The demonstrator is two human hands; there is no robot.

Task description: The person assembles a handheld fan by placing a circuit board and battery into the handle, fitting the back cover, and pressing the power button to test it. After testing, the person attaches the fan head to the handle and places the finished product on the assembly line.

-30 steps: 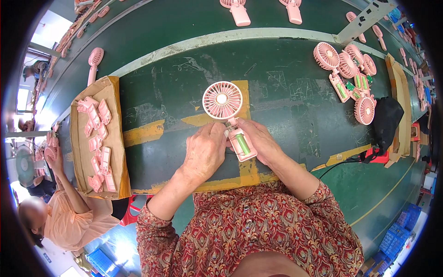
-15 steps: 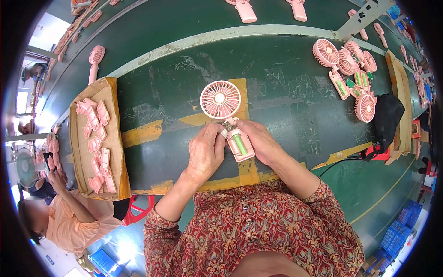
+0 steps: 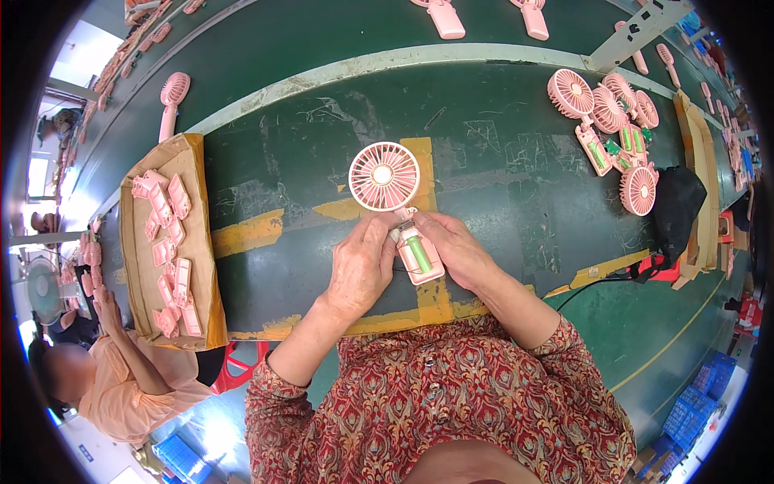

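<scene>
A pink handheld fan (image 3: 384, 176) lies face up before me on the dark green worktable (image 3: 298, 177), its round grille pointing away from me. Its handle is uncovered, and a green battery cell (image 3: 418, 253) shows inside. From the left, my left hand (image 3: 364, 256) pinches the top of the handle just under the grille. My right hand (image 3: 453, 245) grips the same spot from the right, its thumb and fingers close to the small circuit board. The fingertips cover part of that board, so I cannot make out what they press.
At left stands a cardboard tray (image 3: 211, 266) holding several pink handle covers (image 3: 165, 206). Several opened pink fans (image 3: 609, 105) are heaped at the far right, near a black bag (image 3: 679, 210). Beyond a pale rail, finished-looking fans (image 3: 446, 20) lie on a green belt. A co-worker (image 3: 133, 375) sits at left.
My fingers have shifted slightly at the handle's top, the right thumb reaching further over it. Fans on the far belt have moved to the right. The co-worker's arms have moved.
</scene>
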